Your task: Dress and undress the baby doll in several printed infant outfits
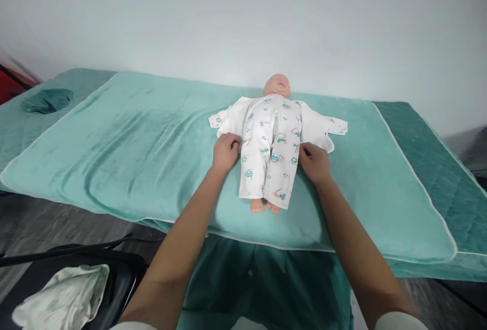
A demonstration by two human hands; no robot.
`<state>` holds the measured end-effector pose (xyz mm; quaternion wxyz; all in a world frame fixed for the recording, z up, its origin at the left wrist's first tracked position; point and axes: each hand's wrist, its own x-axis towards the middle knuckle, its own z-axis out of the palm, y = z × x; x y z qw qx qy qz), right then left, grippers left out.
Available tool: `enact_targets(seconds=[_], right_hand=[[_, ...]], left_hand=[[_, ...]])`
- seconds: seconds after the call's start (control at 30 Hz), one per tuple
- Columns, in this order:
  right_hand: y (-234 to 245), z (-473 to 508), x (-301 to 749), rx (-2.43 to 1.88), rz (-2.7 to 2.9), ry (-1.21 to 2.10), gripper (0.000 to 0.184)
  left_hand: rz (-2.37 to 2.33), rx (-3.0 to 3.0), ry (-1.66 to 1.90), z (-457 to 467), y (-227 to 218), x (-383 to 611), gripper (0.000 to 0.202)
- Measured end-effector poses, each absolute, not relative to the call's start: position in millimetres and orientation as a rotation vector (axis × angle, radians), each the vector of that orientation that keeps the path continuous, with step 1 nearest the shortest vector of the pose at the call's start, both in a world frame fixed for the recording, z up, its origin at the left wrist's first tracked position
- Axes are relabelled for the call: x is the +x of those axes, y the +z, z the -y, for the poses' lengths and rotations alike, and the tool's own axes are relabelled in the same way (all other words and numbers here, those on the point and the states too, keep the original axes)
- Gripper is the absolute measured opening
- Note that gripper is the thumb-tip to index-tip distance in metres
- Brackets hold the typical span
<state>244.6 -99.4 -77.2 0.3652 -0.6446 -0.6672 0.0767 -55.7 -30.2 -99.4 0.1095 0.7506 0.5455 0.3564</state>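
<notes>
A baby doll (277, 85) lies on its back on a teal towel (152, 142), head toward the wall. It wears a white printed romper (272, 152), and its bare feet show at the bottom. My left hand (225, 151) rests at the romper's left edge with fingers curled on the cloth. My right hand (314, 162) is at the romper's right edge, fingers closed on the fabric near the waist.
The towel covers a teal padded massage table (437, 168) that stands against a pale wall. A crumpled white cloth (64, 299) lies on a black seat at the lower left. A red object (9, 84) shows at the far left.
</notes>
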Motion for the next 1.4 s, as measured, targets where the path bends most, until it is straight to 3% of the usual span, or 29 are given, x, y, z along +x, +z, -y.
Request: enact_targets(seconds=[0.2,0.3,0.37,0.47,0.63,0.77,0.9,1.17,1.4], right_hand=[[-80.3,73.0,305.0,-2.023,1.346,-0.121,0.032],[-80.8,69.5,314.8,-2.296,1.272,-0.022,0.04],[-75.8,65.8,312.6,-2.36,1.233,0.109,0.035],[-56.5,55.6,299.1,-2.18,1.213,0.299,0.021],[-1.2,61.0,237.5,-1.593,1.456,0.286,0.016],[31.0,93.6,192.2,-1.495,2.135,0.709,0.007],[35.5,105.2,196.7,-1.415,2.06,0.922,0.013],[10.7,2.6,204.1,-1.503,1.419,0.415,0.011],[-25.5,-34.0,183.1,-1.576,1.349,0.371,0.019]], left_hand=[[-2.102,1.822,1.096,11.0,-105.7,-58.5,0.028],[-2.193,1.695,1.096,10.2,-104.7,-56.4,0.037],[-2.223,1.635,1.105,11.4,-103.0,-54.6,0.04],[-2.243,1.583,1.129,12.6,-100.7,-52.7,0.038],[-2.256,1.593,1.125,11.3,-101.0,-54.9,0.025],[-2.236,1.672,1.058,11.2,-103.1,-60.3,0.021],[-2.192,1.652,1.119,13.0,-104.3,-63.3,0.016],[-1.729,1.599,1.365,31.7,-94.4,-60.1,0.02],[-1.544,1.612,1.474,38.6,-92.3,-59.3,0.03]])
